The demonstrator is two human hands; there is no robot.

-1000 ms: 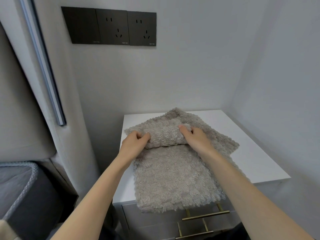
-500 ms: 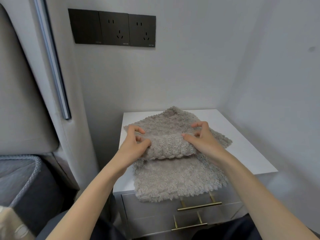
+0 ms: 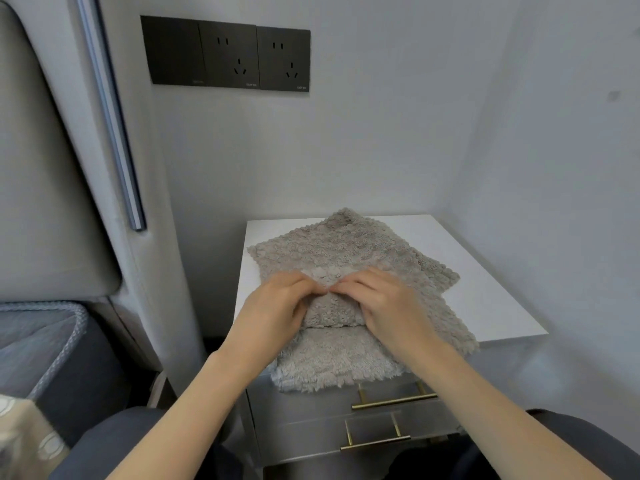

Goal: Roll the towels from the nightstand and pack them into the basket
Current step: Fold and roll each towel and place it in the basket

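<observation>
Change vs a second ago: both hands were out at the ends of the roll, then the fingers lifted to regrip, and now they've closed in over its middle. The roll has also come nearer the front edge, so less flat tail is left. Read: mid-roll on the top towel [image 3: 337, 362], roughly two-thirds wound, with a few more turns to go before it can be lifted. Nothing is packed yet. The towel sits at frame centre on the white nightstand [image 3: 485, 289], its loose end hanging just over the front edge above the brass drawer handles [image 3: 394, 400]. A second towel [image 3: 346, 244] lies flat beneath it, skewed, still unrolled. Left hand [image 3: 277, 306] and right hand [image 3: 388, 306] both arch over the roll, fingers curled down its far side, fingertips almost meeting at centre, left thumb on the near face. So both clamp the roll rather than lie flat on it. Forearms come in from the bottom corners, wrists low. The grey fabric bin with a corded rim [image 3: 69, 327] at lower left is probably the basket, but I can't confirm that. Risk: with the hands centred, the roll ends may flare loose.
</observation>
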